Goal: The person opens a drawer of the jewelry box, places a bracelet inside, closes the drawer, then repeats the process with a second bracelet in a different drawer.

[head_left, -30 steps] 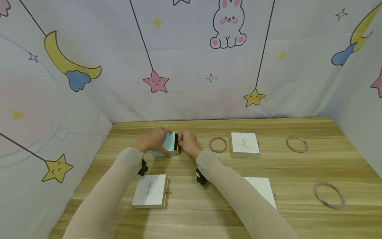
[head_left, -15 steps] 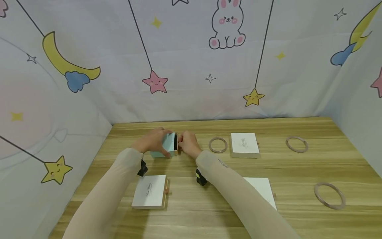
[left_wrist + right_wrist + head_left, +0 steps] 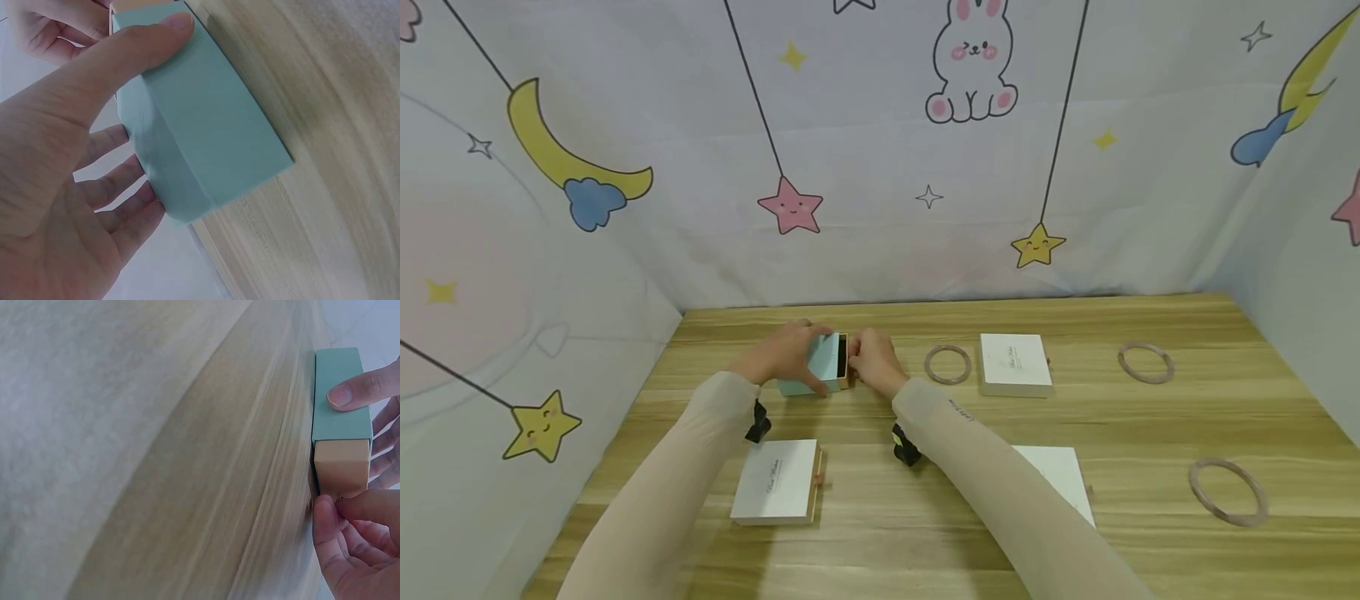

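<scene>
Front left: one white box (image 3: 775,483) lay flat on the wooden table (image 3: 880,542).
Front right: a second white box (image 3: 1063,471) was partly hidden by the right sleeve (image 3: 1018,492); beyond it, one front ring (image 3: 1242,519).
Green box (image 3: 823,358): one of four boxes in all, it sat toward the table's rear left, its tan drawer (image 3: 342,465) partly out.
Left hand (image 3: 786,354): it grasped the green box, thumb on one face, fingers on another.
Right hand (image 3: 874,358): it pinched the drawer's outer end.
Rear, left to right: a second ring (image 3: 951,381), a third white box (image 3: 1015,364), a third ring (image 3: 1150,379).
Backdrop: a white curtain (image 3: 880,150) bore stars, two moons, one rabbit.
Views: only the head view showed all three rings, the white boxes and the dark drawer interior; the right wrist view showed the pinching fingertips clearly.
</scene>
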`<state>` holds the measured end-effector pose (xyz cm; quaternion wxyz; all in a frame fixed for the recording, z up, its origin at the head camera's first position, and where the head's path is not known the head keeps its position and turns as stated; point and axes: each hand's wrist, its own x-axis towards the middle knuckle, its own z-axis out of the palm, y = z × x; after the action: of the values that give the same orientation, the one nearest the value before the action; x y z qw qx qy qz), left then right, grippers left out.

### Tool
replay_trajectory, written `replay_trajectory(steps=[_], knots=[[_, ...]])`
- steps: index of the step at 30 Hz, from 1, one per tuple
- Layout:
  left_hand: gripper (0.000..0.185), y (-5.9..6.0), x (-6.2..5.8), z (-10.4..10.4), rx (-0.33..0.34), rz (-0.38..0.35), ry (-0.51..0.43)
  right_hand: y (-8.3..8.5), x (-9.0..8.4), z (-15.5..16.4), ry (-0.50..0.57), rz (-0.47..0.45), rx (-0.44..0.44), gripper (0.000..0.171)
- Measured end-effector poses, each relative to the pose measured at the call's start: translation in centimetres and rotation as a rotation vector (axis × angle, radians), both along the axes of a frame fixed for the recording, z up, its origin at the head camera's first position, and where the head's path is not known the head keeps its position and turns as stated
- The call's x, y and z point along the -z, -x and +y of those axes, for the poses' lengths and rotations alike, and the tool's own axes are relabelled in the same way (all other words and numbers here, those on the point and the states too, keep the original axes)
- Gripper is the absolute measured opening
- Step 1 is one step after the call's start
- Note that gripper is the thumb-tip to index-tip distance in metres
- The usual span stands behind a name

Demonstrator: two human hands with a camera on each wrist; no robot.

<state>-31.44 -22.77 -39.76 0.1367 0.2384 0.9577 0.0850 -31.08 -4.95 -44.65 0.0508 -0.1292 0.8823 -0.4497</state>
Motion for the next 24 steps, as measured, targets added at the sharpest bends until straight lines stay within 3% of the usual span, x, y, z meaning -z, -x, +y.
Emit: replay_trajectory(steps=[24], knots=[[0.103, 0.09, -0.02, 0.13, -0.01, -0.003, -0.003, 0.18, 0.26, 0.08, -0.022, -0.005, 0.001, 0.022]])
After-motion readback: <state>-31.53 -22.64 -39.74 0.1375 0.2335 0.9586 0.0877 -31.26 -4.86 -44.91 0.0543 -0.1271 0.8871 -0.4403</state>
